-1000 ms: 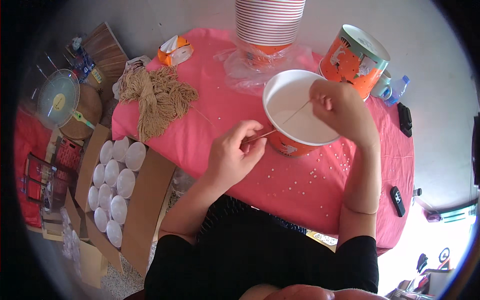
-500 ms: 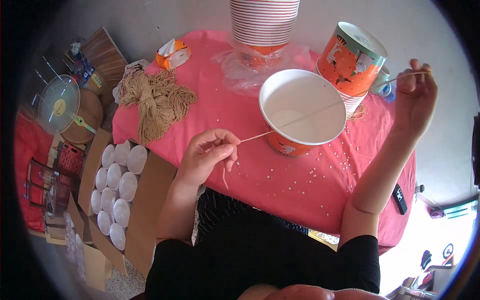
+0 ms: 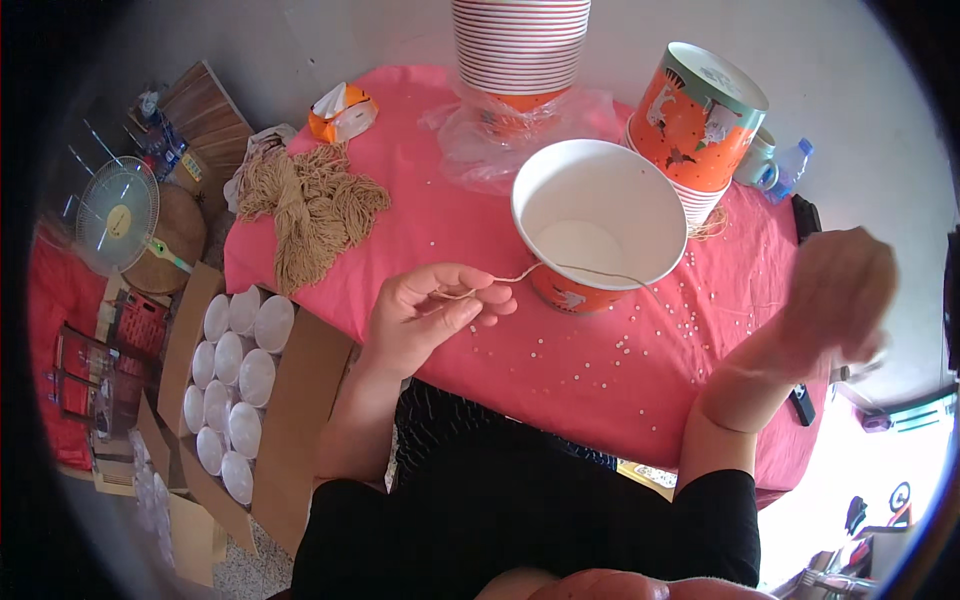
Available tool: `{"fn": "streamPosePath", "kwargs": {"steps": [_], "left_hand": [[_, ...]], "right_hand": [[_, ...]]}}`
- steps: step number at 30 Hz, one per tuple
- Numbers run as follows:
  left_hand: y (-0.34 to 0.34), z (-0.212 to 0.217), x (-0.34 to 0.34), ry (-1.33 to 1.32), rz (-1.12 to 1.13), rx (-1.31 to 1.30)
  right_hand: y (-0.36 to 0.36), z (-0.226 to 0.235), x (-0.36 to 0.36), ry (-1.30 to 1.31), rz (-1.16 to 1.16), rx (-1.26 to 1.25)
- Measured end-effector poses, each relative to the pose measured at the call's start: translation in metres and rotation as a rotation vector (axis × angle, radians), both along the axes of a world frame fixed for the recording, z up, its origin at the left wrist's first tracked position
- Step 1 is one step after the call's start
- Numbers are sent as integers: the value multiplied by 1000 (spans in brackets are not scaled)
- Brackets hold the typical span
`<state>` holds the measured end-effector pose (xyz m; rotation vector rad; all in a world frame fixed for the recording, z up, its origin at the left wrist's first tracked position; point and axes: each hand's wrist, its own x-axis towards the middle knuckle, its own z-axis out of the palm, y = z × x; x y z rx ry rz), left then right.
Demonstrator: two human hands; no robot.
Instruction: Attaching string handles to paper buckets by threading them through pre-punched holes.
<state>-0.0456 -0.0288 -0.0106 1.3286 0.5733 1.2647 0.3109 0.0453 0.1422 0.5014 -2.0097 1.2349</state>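
A thin tan string runs slack from my left hand across the near rim of a large white-lined paper bucket. Thumb and fingers of that hand are loosely closed round the string, in front of the bucket's left side. The bucket stands upright on the table, its inside facing me and its outside orange. My right hand hangs over the table's right edge, smeared by motion. Its fingers do not show clearly, and the string fades out of sight towards it.
Hanks of tan string lie on the pink tablecloth. Behind the bucket are a tall bucket stack and an upturned orange bucket. Small white dots scatter nearby. A carton of clear cups stands left; a black remote lies right.
My right hand has dropped and turned over, near the table's right edge. The taut string has gone slack over the bucket rim. My left hand has stayed nearly in place, its fingers loosening somewhat.
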Motion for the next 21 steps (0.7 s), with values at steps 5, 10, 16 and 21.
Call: {"fn": "streamPosePath", "kwargs": {"steps": [5, 10, 16, 21], "left_hand": [[-3, 5, 7, 88, 107, 52], [2, 6, 12, 107, 322, 273], [7, 13, 17, -94, 215, 78], [19, 24, 24, -91, 132, -3]], "right_hand": [[-10, -3, -31, -528, -501, 268], [-6, -33, -62, -855, -940, 422], [-4, -39, -70, -929, -912, 488], [-5, -34, -76, -871, -860, 380]]}}
